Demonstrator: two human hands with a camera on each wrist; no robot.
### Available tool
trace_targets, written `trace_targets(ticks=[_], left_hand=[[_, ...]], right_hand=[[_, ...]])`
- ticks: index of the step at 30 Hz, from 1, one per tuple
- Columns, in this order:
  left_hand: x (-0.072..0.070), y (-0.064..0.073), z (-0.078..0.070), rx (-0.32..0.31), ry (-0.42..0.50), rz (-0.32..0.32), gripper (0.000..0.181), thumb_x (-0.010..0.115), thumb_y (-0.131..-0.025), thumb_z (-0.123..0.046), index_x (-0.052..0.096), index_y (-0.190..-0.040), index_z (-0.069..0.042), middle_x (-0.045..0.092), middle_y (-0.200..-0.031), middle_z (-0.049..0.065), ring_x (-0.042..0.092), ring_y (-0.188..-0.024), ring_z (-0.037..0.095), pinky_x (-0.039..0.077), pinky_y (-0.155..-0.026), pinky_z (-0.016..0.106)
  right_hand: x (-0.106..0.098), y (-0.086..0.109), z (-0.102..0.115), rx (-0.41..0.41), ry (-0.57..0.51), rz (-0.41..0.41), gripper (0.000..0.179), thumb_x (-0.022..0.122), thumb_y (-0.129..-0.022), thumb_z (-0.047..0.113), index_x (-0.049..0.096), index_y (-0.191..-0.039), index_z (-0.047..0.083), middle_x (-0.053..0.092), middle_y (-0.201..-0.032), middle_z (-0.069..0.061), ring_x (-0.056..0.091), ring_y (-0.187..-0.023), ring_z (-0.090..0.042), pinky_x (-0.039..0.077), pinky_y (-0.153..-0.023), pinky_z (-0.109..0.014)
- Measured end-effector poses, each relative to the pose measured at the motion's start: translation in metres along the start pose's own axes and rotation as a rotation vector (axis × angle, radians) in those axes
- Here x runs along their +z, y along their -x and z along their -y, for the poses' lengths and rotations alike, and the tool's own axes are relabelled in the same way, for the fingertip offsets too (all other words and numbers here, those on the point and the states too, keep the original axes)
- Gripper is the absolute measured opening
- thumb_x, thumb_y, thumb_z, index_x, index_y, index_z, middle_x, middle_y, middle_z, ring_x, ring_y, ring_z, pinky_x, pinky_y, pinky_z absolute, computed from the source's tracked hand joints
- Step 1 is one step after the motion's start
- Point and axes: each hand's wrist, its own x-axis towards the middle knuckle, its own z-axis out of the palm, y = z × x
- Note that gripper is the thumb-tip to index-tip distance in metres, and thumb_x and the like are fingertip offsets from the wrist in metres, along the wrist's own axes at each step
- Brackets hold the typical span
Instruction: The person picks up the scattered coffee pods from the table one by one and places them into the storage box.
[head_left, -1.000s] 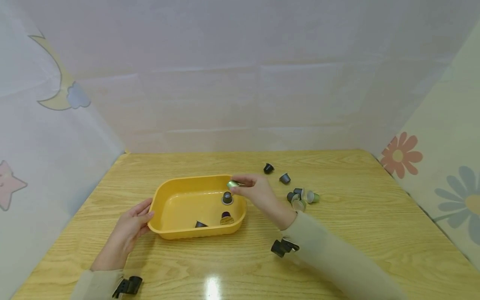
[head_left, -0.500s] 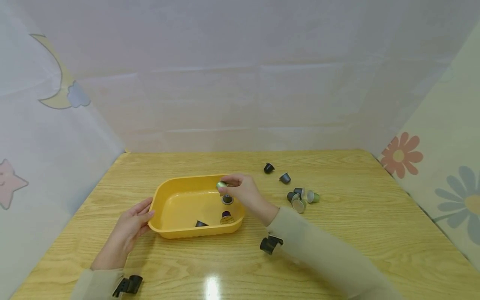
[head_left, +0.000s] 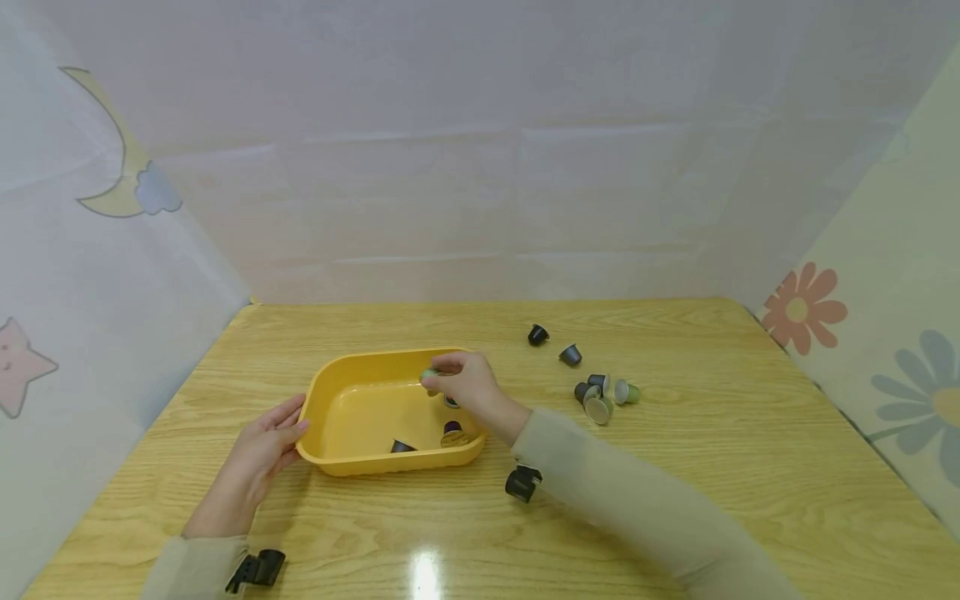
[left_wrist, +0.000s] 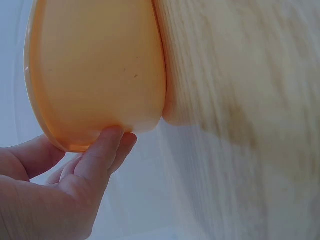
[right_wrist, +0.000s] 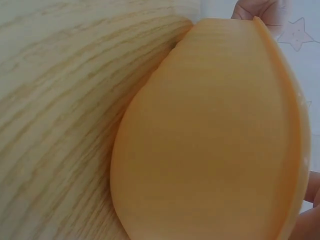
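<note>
A yellow plastic tub (head_left: pixel 337 461) stands on the wooden table. My left hand (head_left: pixel 258 450) grips its left end, thumb over the rim and fingers against the outer wall, as the left wrist view (left_wrist: pixel 75 185) also shows. Over the tub's right half, my right hand (head_left: pixel 472 387) pinches a green coffee capsule (head_left: pixel 429 375) between thumb and fingers. Inside the tub lie a dark capsule (head_left: pixel 402 447), a purple capsule with a gold lid (head_left: pixel 453 436), and another dark capsule (head_left: pixel 451 401) partly hidden under my right hand. In the right wrist view the tub's wall hides most of that hand.
Right of the tub, a black capsule (head_left: pixel 537 335) and a grey one (head_left: pixel 571 355) lie apart on the table (head_left: pixel 675 467). Nearer is a cluster with dark capsules (head_left: pixel 586 393) and pale green ones (head_left: pixel 626 392). Printed cloth walls (head_left: pixel 480 192) enclose the table's back and sides.
My right hand has moved left, carrying the green capsule from the tub's right rim further over its inside. The left hand keeps its grip, and the tub has hardly moved.
</note>
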Motion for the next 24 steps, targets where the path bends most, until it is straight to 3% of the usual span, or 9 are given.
trace_targets(ticks=[4,7,16,19,24], left_hand=[[0.0,0.0,0.0,-0.003,-0.006,0.002,0.063,0.042,-0.108,-0.008,0.009,-0.161,-0.005,0.011,-0.165,0.019,0.04,-0.138,0.017,0.053,-0.084,0.017],[-0.001,-0.001,0.0,-0.004,-0.006,0.004,0.063,0.042,-0.108,-0.008,0.009,-0.161,-0.005,0.01,-0.166,0.018,0.041,-0.137,0.016,0.053,-0.085,0.018],[0.0,0.0,0.0,-0.003,-0.007,-0.001,0.063,0.043,-0.108,-0.008,0.009,-0.161,-0.006,0.011,-0.166,0.018,0.036,-0.141,0.019,0.053,-0.085,0.017],[0.0,0.0,0.0,-0.006,-0.005,-0.002,0.063,0.043,-0.108,-0.008,0.009,-0.161,-0.006,0.011,-0.165,0.018,0.039,-0.138,0.016,0.053,-0.084,0.017],[0.001,0.0,0.0,-0.015,-0.006,-0.01,0.063,0.043,-0.108,-0.008,0.009,-0.161,-0.005,0.01,-0.166,0.017,0.032,-0.141,0.022,0.053,-0.084,0.017]], right_hand=[[0.0,-0.001,-0.002,0.003,0.002,-0.014,0.048,0.07,-0.094,0.004,0.056,-0.138,-0.008,0.057,-0.141,-0.023,0.061,-0.123,-0.034,0.051,-0.101,-0.04],[-0.001,-0.001,-0.004,-0.005,-0.005,-0.024,0.047,0.068,-0.094,0.001,0.055,-0.139,-0.008,0.054,-0.144,-0.023,0.052,-0.133,-0.036,0.049,-0.104,-0.041],[-0.016,0.008,-0.006,-0.062,0.029,-0.074,0.038,0.068,-0.094,0.0,0.062,-0.131,-0.008,0.063,-0.132,-0.022,0.064,-0.118,-0.034,0.055,-0.095,-0.037],[-0.024,0.012,-0.007,-0.085,0.028,-0.105,0.036,0.069,-0.093,-0.002,0.063,-0.128,-0.009,0.065,-0.127,-0.023,0.064,-0.117,-0.035,0.055,-0.095,-0.037],[-0.04,0.023,-0.008,-0.103,0.026,-0.123,0.036,0.068,-0.093,-0.003,0.062,-0.128,-0.011,0.065,-0.126,-0.025,0.064,-0.117,-0.036,0.055,-0.095,-0.035]])
